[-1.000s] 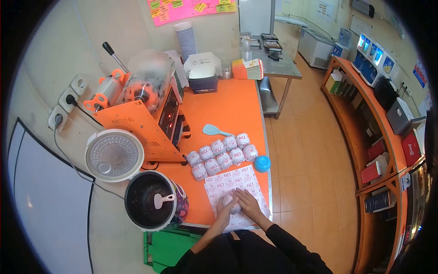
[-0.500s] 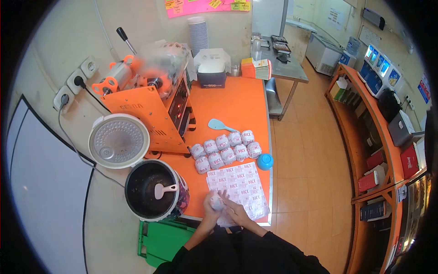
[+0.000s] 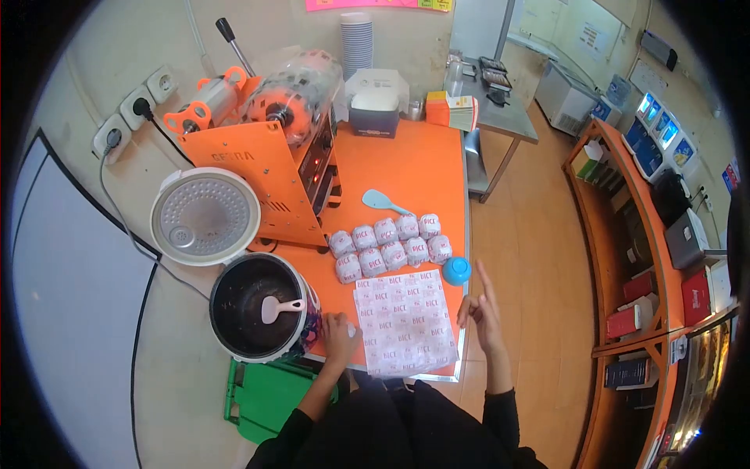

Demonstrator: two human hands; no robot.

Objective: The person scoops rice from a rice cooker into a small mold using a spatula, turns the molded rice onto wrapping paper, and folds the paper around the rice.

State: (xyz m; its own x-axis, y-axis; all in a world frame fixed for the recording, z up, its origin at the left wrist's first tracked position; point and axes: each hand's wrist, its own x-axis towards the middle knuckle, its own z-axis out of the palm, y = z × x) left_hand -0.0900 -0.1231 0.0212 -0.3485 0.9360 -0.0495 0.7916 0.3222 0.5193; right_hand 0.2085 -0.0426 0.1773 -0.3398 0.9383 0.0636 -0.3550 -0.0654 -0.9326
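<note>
My left hand (image 3: 339, 341) is closed at the table's front edge, just right of the rice cooker. A small bit of a white paper-wrapped ball (image 3: 351, 331) shows at its fingers; the rest is hidden by the hand. To the right, my right hand (image 3: 486, 319) hangs over the table's right edge with its index finger stretched out, holding nothing. Between the hands lies a flat stack of printed wrapping paper (image 3: 408, 324). Behind it, several paper-wrapped balls (image 3: 394, 254) stand in two rows. A blue bowl (image 3: 456, 271) sits right of them, near my right fingertip.
The rice cooker (image 3: 305, 313) stands open at the left with a pale paddle (image 3: 275, 309) inside. Behind it is an orange cup sealer (image 3: 250, 176). A light blue paddle (image 3: 379, 200) lies behind the balls. A green plastic stool (image 3: 273, 402) is below the table edge.
Both hands were together around a wrapped ball over the paper. They have parted: the left moved left with the ball, the right moved right and opened. The view has shifted slightly.
</note>
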